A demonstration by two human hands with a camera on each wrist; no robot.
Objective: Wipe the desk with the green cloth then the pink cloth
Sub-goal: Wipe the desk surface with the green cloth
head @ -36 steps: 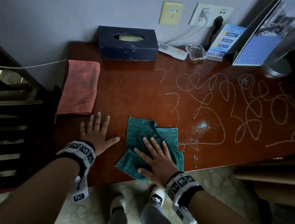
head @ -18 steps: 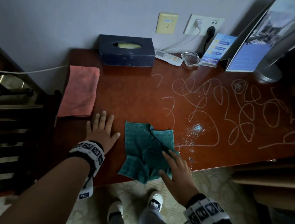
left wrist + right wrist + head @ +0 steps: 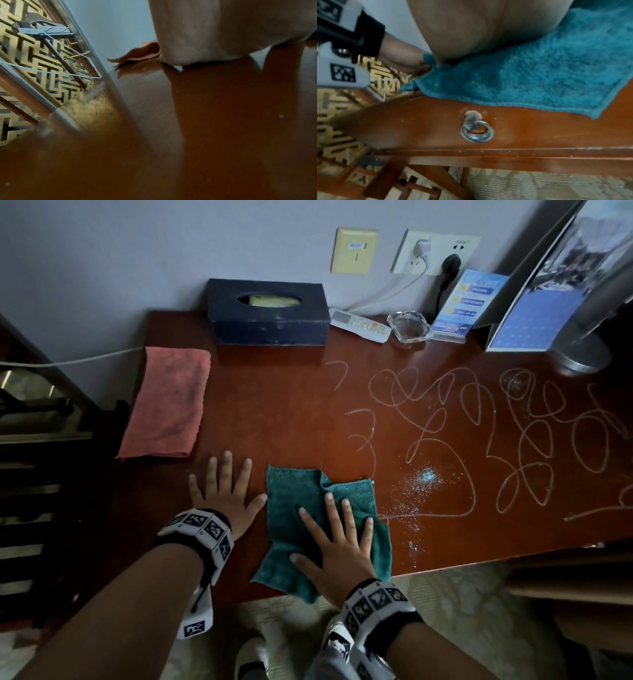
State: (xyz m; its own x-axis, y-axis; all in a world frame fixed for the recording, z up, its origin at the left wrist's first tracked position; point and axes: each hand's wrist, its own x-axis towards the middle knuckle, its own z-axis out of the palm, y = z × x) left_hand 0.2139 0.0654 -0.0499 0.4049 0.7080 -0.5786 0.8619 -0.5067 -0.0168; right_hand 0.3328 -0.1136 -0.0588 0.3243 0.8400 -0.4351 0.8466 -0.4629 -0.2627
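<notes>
The green cloth (image 3: 294, 508) lies crumpled near the front edge of the brown desk (image 3: 294, 412), one corner hanging over the edge (image 3: 539, 81). My right hand (image 3: 337, 537) lies flat on it with straight, spread fingers. My left hand (image 3: 222, 491) rests flat on the bare wood just left of the cloth, fingers spread. The pink cloth (image 3: 168, 402) lies folded at the desk's left end, also seen in the left wrist view as the pink cloth (image 3: 137, 55). White chalk scribbles (image 3: 479, 426) and bluish specks (image 3: 424, 477) cover the desk to the right.
A dark tissue box (image 3: 269, 313), a white remote (image 3: 359, 325), a glass ashtray (image 3: 409, 325), a blue leaflet stand (image 3: 466, 302) and a monitor base (image 3: 585, 356) line the back. A ring pull (image 3: 476, 131) hangs on the drawer front.
My right hand slid back off the cloth toward the desk edge half a second ago, then returned flat onto it. The left hand stayed flat on the desk.
</notes>
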